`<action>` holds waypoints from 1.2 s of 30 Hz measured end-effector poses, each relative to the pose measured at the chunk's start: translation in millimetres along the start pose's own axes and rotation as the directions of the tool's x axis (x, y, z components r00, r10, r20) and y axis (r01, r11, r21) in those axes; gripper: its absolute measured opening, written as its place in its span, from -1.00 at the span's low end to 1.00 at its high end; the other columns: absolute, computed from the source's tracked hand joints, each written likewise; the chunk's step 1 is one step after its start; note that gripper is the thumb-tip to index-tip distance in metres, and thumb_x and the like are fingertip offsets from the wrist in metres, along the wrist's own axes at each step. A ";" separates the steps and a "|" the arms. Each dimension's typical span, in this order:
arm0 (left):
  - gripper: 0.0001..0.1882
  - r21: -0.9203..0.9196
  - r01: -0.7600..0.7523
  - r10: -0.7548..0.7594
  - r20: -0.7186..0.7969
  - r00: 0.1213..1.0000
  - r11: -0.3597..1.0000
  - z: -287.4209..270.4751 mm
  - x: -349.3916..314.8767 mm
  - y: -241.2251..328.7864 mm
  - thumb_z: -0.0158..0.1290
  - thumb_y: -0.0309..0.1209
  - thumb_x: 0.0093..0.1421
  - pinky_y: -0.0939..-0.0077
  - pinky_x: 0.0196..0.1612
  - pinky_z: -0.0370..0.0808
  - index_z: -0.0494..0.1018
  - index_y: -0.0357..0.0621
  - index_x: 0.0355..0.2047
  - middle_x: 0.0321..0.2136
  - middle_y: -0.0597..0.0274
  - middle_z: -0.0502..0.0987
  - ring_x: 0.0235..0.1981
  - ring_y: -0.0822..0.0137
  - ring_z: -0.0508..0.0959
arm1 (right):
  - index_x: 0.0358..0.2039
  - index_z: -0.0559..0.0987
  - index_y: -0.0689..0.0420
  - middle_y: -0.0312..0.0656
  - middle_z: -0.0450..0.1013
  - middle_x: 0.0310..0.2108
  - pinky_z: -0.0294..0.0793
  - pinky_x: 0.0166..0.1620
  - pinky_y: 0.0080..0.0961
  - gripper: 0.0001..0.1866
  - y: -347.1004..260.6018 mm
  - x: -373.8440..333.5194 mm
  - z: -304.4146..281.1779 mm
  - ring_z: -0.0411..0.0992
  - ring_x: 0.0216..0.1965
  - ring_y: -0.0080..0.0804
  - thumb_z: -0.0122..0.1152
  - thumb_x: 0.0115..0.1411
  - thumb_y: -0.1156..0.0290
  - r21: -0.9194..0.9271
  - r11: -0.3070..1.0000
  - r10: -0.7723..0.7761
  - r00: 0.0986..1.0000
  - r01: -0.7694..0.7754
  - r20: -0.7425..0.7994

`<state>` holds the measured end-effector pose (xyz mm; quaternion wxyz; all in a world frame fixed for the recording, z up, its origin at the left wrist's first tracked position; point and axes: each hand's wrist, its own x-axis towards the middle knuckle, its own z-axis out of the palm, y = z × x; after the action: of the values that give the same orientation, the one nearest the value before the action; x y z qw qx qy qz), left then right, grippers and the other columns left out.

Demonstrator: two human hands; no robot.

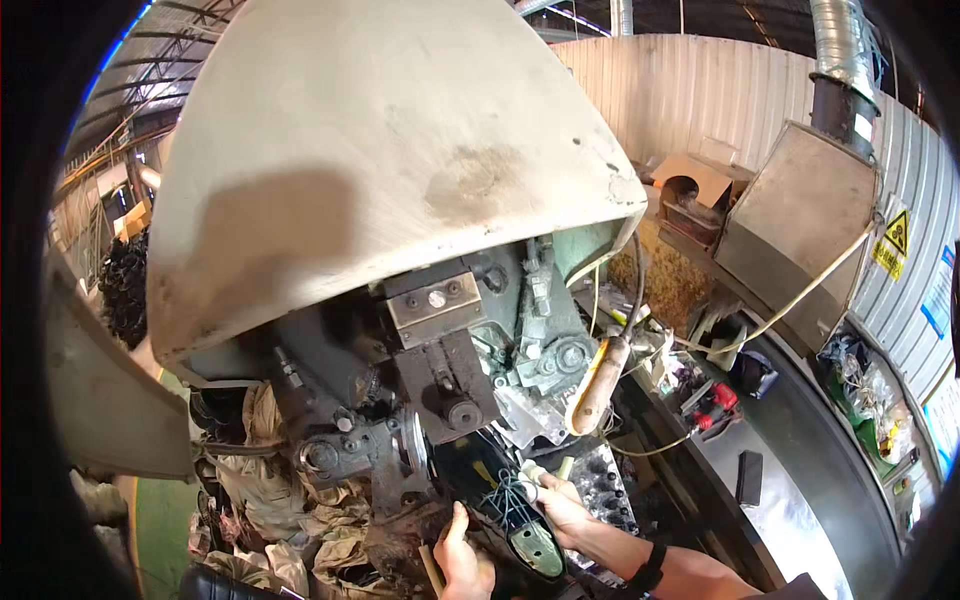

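A dark shoe [485, 462] with pale laces [508, 502] sits on a green last [537, 549], its toe end up in the machine's dark metal jaws [440, 385]. My right hand [563, 508] grips the shoe's right side by the laces; pale covers show on its fingertips. On the other side, my left hand [465, 563] is open, with its thumb raised beside the shoe. Its lower part is cut off by the frame edge. Above both hands hangs the machine's big cream hood [400, 130].
A wooden-handled tool [598, 385] hangs right of the jaws. Farther right, a metal bench [790, 510] bears a black block [749, 478], beside a dark conveyor belt [840, 480]. A red tool [714, 405] lies behind. Crumpled cloth [275, 500] fills the lower left.
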<state>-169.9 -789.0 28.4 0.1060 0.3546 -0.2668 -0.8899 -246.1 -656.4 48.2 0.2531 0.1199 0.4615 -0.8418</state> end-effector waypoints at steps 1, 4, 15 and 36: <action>-0.72 0.004 0.005 -0.005 -0.011 1.000 1.000 -1.1 3.1 -7.2 0.08 -0.22 0.34 0.28 -0.03 0.50 0.52 -0.18 -0.13 -0.19 0.19 0.61 -0.16 0.21 0.58 | -0.02 0.55 0.18 -0.43 0.48 -0.31 0.33 -0.31 -0.75 -0.67 6.2 6.3 -5.6 0.36 -0.35 -0.74 0.29 0.18 0.48 0.003 1.000 0.011 1.000 -0.011 -0.005; -0.77 -0.131 -0.265 0.247 -0.140 0.959 0.955 12.5 13.2 -29.7 0.10 -0.27 0.34 0.40 -0.14 0.43 0.50 -0.20 -0.30 -0.34 0.30 0.53 -0.27 0.35 0.49 | -0.03 0.46 0.06 -0.47 0.47 -0.44 0.34 -0.49 -0.77 -0.68 15.7 32.1 -22.1 0.38 -0.53 -0.77 0.33 0.25 0.37 -0.048 0.999 -0.010 0.998 0.014 0.067; -0.65 0.030 -0.521 0.519 -0.159 0.840 0.853 0.5 47.9 -62.9 -0.02 -0.19 0.44 0.58 -0.38 0.30 0.28 -0.04 -0.48 -0.52 0.51 0.28 -0.47 0.58 0.28 | -0.09 0.47 -0.01 -0.55 0.37 -0.61 0.18 -0.64 -0.73 -0.71 28.4 38.3 -25.0 0.26 -0.71 -0.77 0.30 0.27 0.19 -0.093 0.996 0.023 0.995 -0.014 0.098; -0.51 0.846 -0.266 0.108 0.244 0.964 0.462 -93.9 47.6 -51.7 0.01 0.01 0.34 0.46 -0.18 0.45 0.52 -0.25 -0.14 -0.35 0.21 0.58 -0.33 0.24 0.55 | 0.39 0.06 0.17 -0.39 0.47 -0.30 0.34 -0.33 -0.65 -0.19 25.8 29.5 -52.6 0.33 -0.39 -0.70 0.23 0.32 0.09 -0.255 0.966 -0.014 0.996 0.037 0.089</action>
<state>-139.9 -801.4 -84.3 -0.0127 0.2571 -0.7255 -0.6382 -258.7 -633.2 -11.8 0.2753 0.0439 0.5564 -0.7828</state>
